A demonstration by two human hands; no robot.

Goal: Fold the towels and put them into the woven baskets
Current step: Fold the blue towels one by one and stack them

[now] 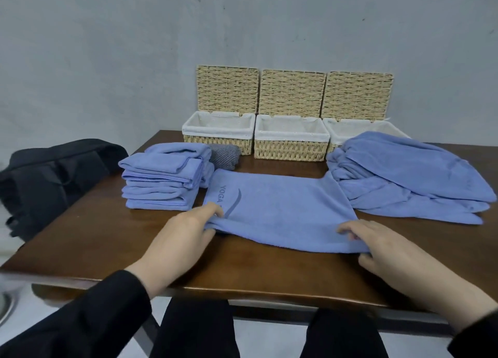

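We have one towel [280,209] spread flat on the table [89,239], between the folded stack [161,182] on our left and the loose pile [409,179] on our right. Our left hand [183,236] pinches its near-left corner and our right hand [377,252] grips its near-right edge, fingers curled into the cloth.

The trouble we judge most likely is an uneven fold: if one hand lifts ahead of the other, the near edge goes over askew and the printed end bunches. The far-right corner lies against the pile, so a quick pull could drag those loose towels along or tip them toward the table edge. On the other side the towel sits just beside the stack, and a wide sweep of our left hand could knock the top layers crooked.

The three baskets [291,139] stand open at the back, apparently with no towels in them, so everything folded still has to travel past these piles.
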